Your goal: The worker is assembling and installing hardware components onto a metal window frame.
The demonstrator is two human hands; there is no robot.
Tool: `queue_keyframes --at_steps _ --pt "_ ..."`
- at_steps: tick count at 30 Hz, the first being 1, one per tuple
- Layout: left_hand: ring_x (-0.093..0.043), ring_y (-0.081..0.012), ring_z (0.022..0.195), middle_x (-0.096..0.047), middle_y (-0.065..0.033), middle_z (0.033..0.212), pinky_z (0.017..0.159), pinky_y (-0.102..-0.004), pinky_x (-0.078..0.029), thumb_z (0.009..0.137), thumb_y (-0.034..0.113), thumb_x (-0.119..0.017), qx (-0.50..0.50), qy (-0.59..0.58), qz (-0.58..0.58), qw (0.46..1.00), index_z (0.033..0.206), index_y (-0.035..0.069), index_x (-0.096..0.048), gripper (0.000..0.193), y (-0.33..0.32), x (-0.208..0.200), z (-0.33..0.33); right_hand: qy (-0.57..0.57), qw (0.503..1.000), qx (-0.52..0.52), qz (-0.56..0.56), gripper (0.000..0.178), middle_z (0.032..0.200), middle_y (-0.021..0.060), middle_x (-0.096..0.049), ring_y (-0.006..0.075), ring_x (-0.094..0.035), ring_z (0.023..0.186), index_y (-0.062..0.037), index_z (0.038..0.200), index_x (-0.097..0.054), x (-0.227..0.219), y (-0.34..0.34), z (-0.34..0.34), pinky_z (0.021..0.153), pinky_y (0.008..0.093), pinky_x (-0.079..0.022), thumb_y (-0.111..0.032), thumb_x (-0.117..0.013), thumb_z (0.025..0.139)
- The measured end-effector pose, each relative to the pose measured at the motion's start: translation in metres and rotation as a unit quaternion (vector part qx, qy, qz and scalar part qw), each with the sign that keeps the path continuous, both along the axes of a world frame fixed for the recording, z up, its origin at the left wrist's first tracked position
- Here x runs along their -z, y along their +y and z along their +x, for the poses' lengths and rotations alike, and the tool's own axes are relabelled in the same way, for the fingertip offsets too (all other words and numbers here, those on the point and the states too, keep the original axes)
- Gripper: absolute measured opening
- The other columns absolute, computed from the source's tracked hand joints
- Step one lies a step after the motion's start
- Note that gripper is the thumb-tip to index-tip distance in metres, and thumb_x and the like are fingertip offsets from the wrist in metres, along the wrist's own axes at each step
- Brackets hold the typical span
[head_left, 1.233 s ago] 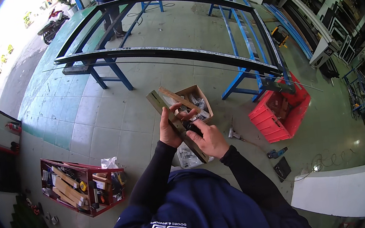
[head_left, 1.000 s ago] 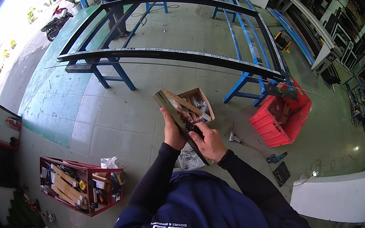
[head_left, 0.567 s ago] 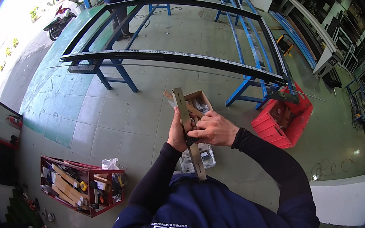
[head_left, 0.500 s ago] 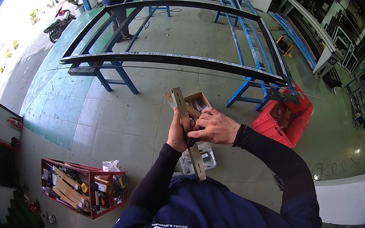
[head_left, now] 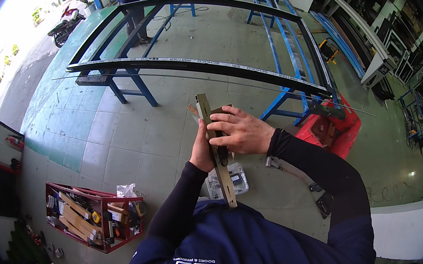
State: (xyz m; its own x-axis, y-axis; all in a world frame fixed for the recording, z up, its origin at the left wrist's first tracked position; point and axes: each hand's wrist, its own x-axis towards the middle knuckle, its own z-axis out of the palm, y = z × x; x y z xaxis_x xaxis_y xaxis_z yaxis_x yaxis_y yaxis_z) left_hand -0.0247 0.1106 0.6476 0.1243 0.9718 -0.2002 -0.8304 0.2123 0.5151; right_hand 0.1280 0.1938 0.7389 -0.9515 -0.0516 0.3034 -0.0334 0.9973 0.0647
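Note:
A long, narrow, brass-coloured slotted metal bar (head_left: 202, 106) stands lengthwise in front of my chest, its lower end close to my shirt. My left hand (head_left: 201, 151) grips it from the left, thumb along its side. From the right, my right hand (head_left: 240, 133) lays its fingers on the bar's edge, fairly straight and close together. A dark, rounded part (head_left: 223, 155) shows beside the bar under my right hand; its kind cannot be made out. Behind my hands, a cardboard box (head_left: 225, 108) is mostly hidden. A clear plastic case (head_left: 237, 179) with small parts sits on the floor below.
A large black frame (head_left: 188, 64) rests on blue trestles (head_left: 141, 90) ahead; a person (head_left: 134, 15) stands at its far left. A red tool carrier (head_left: 125, 241) with wood pieces is at left, a red crate (head_left: 350, 134) at right. A dark tool (head_left: 325, 205) lies near my right elbow.
My right hand has shifted slightly up the bar, and its curled fingers have straightened. The dark part beside the bar shows more. My left hand keeps its grip.

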Motion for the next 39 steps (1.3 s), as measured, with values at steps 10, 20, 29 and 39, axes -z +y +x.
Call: queue_keyframes --at_steps 10,20,29,39 --pt "-0.065 -0.0241 0.115 -0.058 -0.0084 0.136 0.094 -0.0429 -0.057 0.1 0.071 -0.027 0.025 -0.056 0.027 0.998 0.148 0.02 -0.041 0.071 0.002 0.006 0.003 -0.003 0.998 0.029 -0.049 0.063 0.13 0.0012 -0.059 0.0235 -0.049 0.132 -0.0195 0.118 -0.066 -0.005 0.013 0.004 0.118 0.0463 -0.031 -0.048 -0.085 0.065" --pt "-0.056 -0.0145 0.063 -0.055 -0.0016 0.075 0.065 -0.029 -0.05 0.094 0.077 -0.039 -0.042 0.022 -0.112 0.993 0.116 0.008 -0.06 0.076 0.0 0.011 -0.004 -0.092 0.967 0.182 -0.153 0.065 0.074 0.0106 -0.067 0.0299 -0.07 0.073 -0.0108 0.106 -0.064 0.035 -0.019 0.023 0.075 0.041 -0.056 -0.071 -0.064 0.081" --pt "-0.053 -0.0164 0.071 -0.049 -0.0012 0.075 0.069 -0.0322 -0.051 0.094 0.077 -0.039 -0.198 0.026 -0.122 0.972 0.112 0.009 -0.059 0.073 0.0 0.0 0.008 0.096 0.831 0.289 -0.466 0.044 0.084 0.025 -0.068 0.0421 -0.07 0.08 -0.003 0.121 -0.048 0.066 -0.07 0.005 0.07 0.0461 -0.055 -0.035 -0.066 0.095" --pt "-0.052 -0.0179 0.071 -0.048 -0.0019 0.076 0.071 -0.0341 -0.05 0.096 0.075 -0.037 -0.205 0.014 -0.109 0.973 0.111 0.008 -0.058 0.071 0.0 -0.003 0.007 0.134 0.824 0.302 -0.46 0.043 0.087 0.0224 -0.07 0.0367 -0.072 0.082 -0.0001 0.112 -0.054 0.059 -0.069 0.004 0.07 0.0422 -0.055 -0.032 -0.072 0.09"
